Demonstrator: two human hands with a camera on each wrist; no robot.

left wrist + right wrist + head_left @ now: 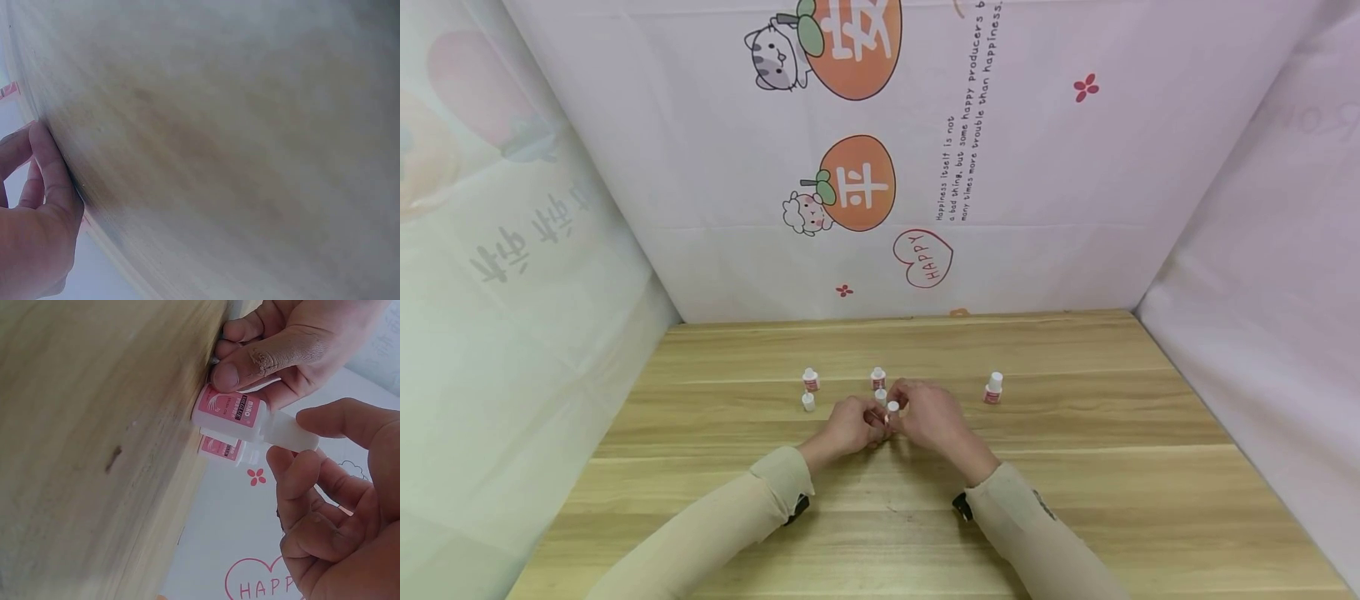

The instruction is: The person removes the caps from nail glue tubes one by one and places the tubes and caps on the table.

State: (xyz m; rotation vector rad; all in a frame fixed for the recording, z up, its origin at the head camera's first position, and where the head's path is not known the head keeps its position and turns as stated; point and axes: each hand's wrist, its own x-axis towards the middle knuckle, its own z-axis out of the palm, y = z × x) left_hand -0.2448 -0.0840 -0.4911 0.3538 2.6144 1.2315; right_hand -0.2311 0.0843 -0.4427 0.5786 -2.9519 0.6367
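In the head view my left hand [852, 425] and right hand [931, 415] meet at a small glue bottle [228, 414] with a pink label. The bottle stands upright on the table. In the right wrist view the left hand [281, 353] holds its body low down, thumb against the label. My right hand [350, 506] pinches the white cap [290, 432] between thumb and finger; the cap sits on the bottle's top. The left wrist view shows only the left hand [44, 206] at its edge, the bottle hidden there.
Behind the hands stand two uncapped bottles, one at left [810, 381] and a middle bottle [878, 379]. A loose white cap [808, 402] lies before the first, another cap [881, 397] before the second. A capped bottle [993, 390] stands at right on the wooden table [1075, 467].
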